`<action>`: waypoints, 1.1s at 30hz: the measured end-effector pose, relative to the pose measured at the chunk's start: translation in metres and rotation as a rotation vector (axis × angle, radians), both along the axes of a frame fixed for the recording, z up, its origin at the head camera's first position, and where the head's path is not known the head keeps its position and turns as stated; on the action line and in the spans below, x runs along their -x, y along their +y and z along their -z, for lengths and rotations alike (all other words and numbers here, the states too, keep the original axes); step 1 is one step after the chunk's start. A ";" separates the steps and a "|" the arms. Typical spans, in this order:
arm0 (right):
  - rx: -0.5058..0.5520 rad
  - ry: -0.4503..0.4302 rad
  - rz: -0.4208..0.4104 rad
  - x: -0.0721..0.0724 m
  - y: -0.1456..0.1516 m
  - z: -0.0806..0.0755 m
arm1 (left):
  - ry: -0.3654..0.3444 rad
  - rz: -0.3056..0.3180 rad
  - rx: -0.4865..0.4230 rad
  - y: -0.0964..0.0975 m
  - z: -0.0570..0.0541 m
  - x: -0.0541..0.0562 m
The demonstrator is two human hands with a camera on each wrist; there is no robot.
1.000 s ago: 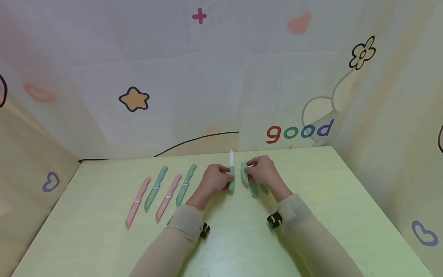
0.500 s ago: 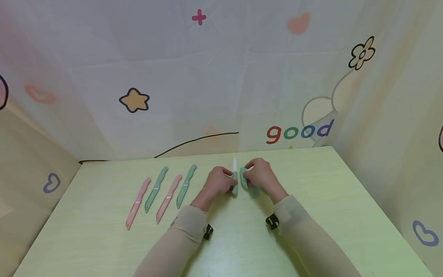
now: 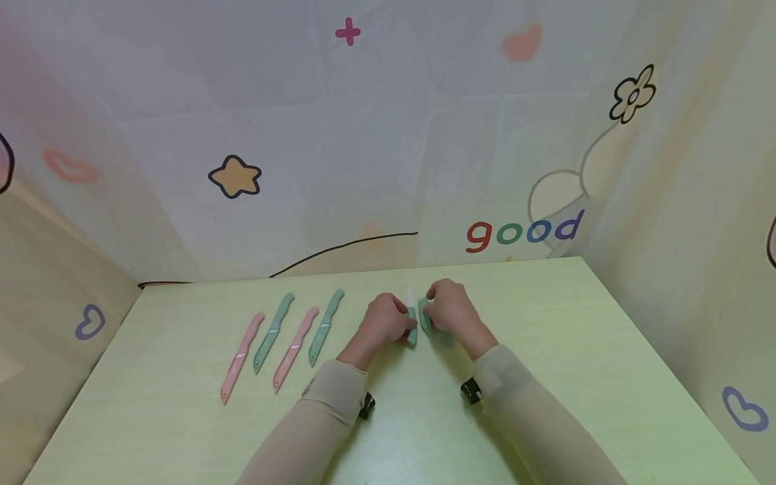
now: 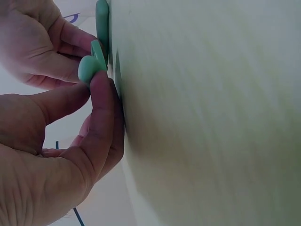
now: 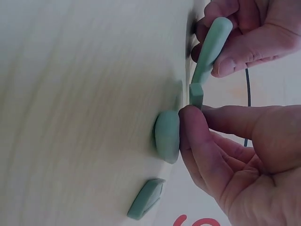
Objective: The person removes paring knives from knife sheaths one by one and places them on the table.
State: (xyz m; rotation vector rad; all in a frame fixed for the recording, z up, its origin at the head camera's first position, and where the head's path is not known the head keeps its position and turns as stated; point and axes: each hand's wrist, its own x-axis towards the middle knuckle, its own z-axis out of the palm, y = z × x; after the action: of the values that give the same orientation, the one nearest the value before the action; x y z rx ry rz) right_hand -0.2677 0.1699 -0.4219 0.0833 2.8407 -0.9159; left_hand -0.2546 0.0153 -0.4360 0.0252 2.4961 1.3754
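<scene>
In the head view my left hand pinches the green handle of a small knife, its pale blade pointing away from me. Close on its right, my right hand pinches a green knife sheath. From the right wrist, the handle of the held knife and the sheath overlap at the fingertips. Beneath my right hand a second green knife handle lies on the table, partly hidden in the head view. Another green sheath lies beside it.
Left of my hands, two pink sheathed knives and two green sheathed knives lie slanted in a row on the pale table. A printed curtain rises behind the table's far edge.
My left hand has shifted right and a little nearer with the knife. My right hand has moved left and nearer with the sheath, narrowing the gap. The row of knives stays put.
</scene>
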 end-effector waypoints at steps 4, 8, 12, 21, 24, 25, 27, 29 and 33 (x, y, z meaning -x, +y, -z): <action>-0.045 0.016 -0.024 -0.001 -0.004 -0.001 | 0.023 0.017 0.032 0.000 0.000 0.001; -0.072 0.025 -0.034 -0.002 -0.006 -0.003 | 0.041 0.030 0.063 0.001 -0.001 0.001; -0.092 0.029 -0.034 -0.001 -0.007 -0.004 | 0.053 0.035 0.099 0.002 -0.002 0.001; -0.114 0.025 -0.041 -0.001 -0.007 -0.004 | 0.044 0.030 0.141 0.003 -0.005 0.000; -0.099 0.030 -0.036 -0.001 -0.006 -0.004 | 0.049 0.033 0.162 0.003 -0.006 -0.001; -0.090 0.029 -0.037 -0.002 -0.006 -0.004 | 0.051 0.033 0.163 0.003 -0.006 -0.001; -0.070 0.017 -0.032 -0.002 -0.005 -0.004 | 0.056 0.032 0.163 0.003 -0.006 -0.001; -0.052 0.000 -0.025 -0.003 -0.004 -0.005 | 0.061 0.032 0.161 0.002 -0.004 0.000; 0.007 -0.029 -0.006 -0.003 0.000 -0.007 | 0.035 0.017 0.139 0.000 -0.001 0.003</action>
State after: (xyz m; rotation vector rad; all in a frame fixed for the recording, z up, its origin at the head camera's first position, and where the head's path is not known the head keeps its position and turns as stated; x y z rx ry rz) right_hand -0.2649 0.1701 -0.4151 0.0863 2.8090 -0.9155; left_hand -0.2571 0.0154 -0.4353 0.0408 2.6080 1.2018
